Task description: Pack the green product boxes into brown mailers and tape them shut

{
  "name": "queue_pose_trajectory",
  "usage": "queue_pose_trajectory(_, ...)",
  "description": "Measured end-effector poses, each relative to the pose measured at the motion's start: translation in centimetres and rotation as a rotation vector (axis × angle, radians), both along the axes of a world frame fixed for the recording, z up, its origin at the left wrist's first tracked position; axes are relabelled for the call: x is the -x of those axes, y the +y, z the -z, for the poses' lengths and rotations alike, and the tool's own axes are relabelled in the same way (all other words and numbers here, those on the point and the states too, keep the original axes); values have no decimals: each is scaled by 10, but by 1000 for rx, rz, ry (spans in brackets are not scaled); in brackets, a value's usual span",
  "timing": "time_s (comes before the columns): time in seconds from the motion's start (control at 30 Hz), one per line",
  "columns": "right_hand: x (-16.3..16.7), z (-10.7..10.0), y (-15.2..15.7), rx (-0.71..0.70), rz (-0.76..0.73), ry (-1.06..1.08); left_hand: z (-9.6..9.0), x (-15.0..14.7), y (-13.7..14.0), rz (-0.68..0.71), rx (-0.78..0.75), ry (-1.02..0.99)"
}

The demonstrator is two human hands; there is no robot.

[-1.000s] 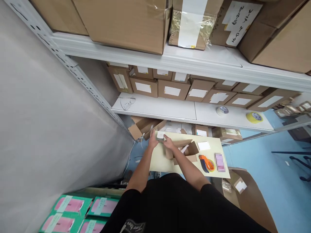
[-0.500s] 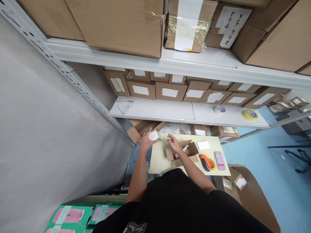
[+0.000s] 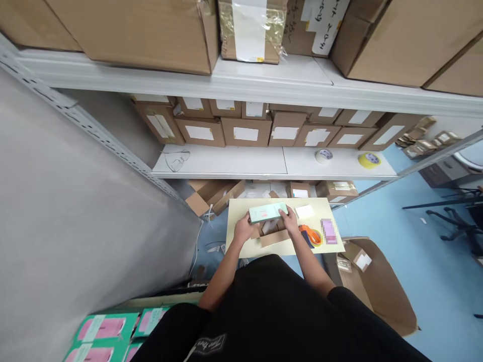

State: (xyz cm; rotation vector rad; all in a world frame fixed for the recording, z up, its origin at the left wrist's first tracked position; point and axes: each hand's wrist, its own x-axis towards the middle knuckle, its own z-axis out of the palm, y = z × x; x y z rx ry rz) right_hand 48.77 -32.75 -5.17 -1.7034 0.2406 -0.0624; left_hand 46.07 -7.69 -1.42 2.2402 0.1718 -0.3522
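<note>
A long pale-green box [image 3: 267,212] is held level between both hands. My left hand [image 3: 244,229] grips its left end, and my right hand [image 3: 289,222] has the right end. Just beneath it stands an open cardboard box [image 3: 274,238] with its flaps spread; the green box hides its far part. Something whitish shows inside the cardboard box, too small to name. The cardboard box rests on a cream-coloured table [image 3: 247,250]. To the right of my right hand lie an orange tape dispenser [image 3: 311,234] and a white card or paper stack [image 3: 305,211].
A blurred pink item [image 3: 329,231] lies at the table's right. Behind, a white shelf [image 3: 226,162] carries glasses [image 3: 176,161], white tape [image 3: 323,156], yellow tape [image 3: 369,160] and several cartons. A large open carton [image 3: 388,286] stands on the right; a grey wall [image 3: 75,201] is left.
The small box in my left hand has swung to lie lengthwise above the cardboard box, showing its green face. My right hand has come onto its other end. The view has shifted slightly.
</note>
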Motion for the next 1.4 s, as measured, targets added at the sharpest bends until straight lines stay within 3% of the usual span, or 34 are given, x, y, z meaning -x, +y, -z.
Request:
queue_pose_trajectory(0.1, 12, 22, -21, 54, 10, 36, 20, 5, -22, 112, -47, 98)
queue_pose_trajectory(0.27, 21, 45, -31, 146, 25, 51, 59, 10, -46, 24, -60, 140)
queue_pose_trajectory(0.33, 22, 47, -31, 159, 42, 43, 73, 14, -56, 14, -95, 82)
queue_pose_trajectory(0.47, 29, 40, -29, 116, -7, 38, 95, 26, -68, 168, -217, 20)
queue_pose_trajectory(0.63, 47, 37, -28, 58, -1, 60, 111, 33, -69, 242, -275, -7)
queue_pose_trajectory(0.77, 62, 41, -32, 105, -6, 99, 113, 26, -74, 209, -292, -46)
queue_pose_trajectory(0.9, 70, 46, -46, 265, 49, 113, 105, 17, -73, 161, -289, -48)
queue_pose_trajectory(1.0, 68, 47, -61, 363, 100, 139, 93, 9, -72, 225, -344, -29)
queue_pose_trajectory(1.17, 62, 47, -80, 334, 23, 180, 75, -4, -78, 440, -439, 80)
queue_pose_trajectory(1.4, 70, 46, -96, 261, -38, 134, 76, -6, -76, 373, -336, 43)
